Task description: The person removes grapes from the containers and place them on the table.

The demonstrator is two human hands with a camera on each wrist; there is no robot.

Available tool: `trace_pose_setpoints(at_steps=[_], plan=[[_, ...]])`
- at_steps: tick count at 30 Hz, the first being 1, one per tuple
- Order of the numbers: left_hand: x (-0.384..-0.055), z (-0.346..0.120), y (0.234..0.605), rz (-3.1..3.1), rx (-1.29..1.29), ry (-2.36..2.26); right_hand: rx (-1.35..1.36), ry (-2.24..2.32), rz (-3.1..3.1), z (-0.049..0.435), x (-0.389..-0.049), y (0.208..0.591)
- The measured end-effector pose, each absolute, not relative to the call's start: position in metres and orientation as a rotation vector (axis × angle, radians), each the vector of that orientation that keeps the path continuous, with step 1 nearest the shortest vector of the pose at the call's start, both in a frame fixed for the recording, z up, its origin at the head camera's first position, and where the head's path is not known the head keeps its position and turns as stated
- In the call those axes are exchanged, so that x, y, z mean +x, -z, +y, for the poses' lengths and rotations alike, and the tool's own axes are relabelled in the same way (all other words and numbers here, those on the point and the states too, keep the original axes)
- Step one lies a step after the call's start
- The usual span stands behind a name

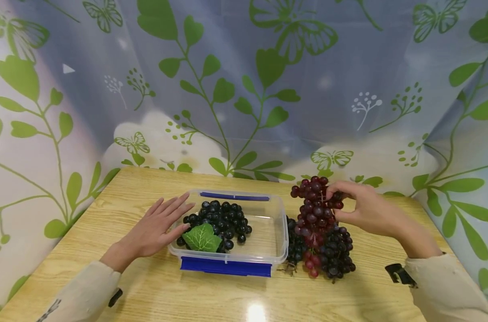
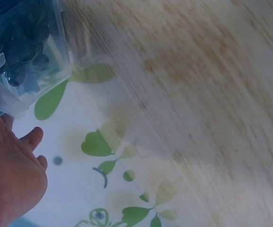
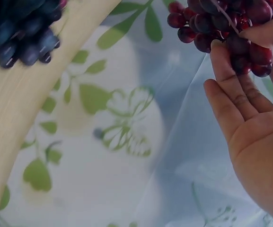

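My right hand [image 1: 364, 203] pinches a bunch of red grapes [image 1: 316, 210] by its stem, between thumb and fingers. In the right wrist view, red grapes [image 3: 238, 28] hang at the fingertips of the right hand [image 3: 254, 109]. A clear plastic container [image 1: 264, 243] with blue clips stands in the middle of the table, holding a bunch of black grapes [image 1: 227, 219] with a green leaf [image 1: 203, 238]. At its left side lies my left hand [image 1: 159, 223], fingers straight, fingertips at the rim. The left wrist view shows that hand [image 2: 13, 165] beside the container wall [image 2: 63, 52].
Right of the container, black grapes [image 1: 337, 255] lie on the wooden table [image 1: 147, 286], below and beside the red bunch. Another dark bunch [image 1: 294, 243] sits close against the container's right wall. A patterned curtain [image 1: 235, 89] hangs behind the table's far edge.
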State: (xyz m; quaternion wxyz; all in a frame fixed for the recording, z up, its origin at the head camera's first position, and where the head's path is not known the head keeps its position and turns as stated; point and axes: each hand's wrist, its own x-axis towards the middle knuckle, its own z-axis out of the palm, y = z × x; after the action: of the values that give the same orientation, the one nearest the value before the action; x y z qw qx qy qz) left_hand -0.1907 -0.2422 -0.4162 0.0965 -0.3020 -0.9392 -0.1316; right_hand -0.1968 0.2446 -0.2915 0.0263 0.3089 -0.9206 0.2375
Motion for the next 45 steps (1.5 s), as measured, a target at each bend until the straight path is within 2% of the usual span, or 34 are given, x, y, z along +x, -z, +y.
trace_pose_setpoints(at_steps=[10,21,26,33,45], plan=[[-0.19,-0.244,0.417,-2.776,-0.897,0.387,0.829,-0.653,-2.856,0.304,-0.185,0.307],[-0.19,-0.244,0.417,-2.78,-0.897,0.377,0.742,-0.788,-2.912,0.357,-0.179,0.352],[-0.19,-0.244,0.415,-2.78,-0.898,0.378,0.733,-0.872,-3.02,0.366,-0.182,0.365],[-0.191,-0.243,0.415,-2.773,-0.899,0.38,0.851,-1.112,-3.097,0.369,-0.188,0.38],[-0.19,-0.243,0.417,-2.783,-0.897,0.412,0.878,-0.74,-3.131,0.365,-0.191,0.41]])
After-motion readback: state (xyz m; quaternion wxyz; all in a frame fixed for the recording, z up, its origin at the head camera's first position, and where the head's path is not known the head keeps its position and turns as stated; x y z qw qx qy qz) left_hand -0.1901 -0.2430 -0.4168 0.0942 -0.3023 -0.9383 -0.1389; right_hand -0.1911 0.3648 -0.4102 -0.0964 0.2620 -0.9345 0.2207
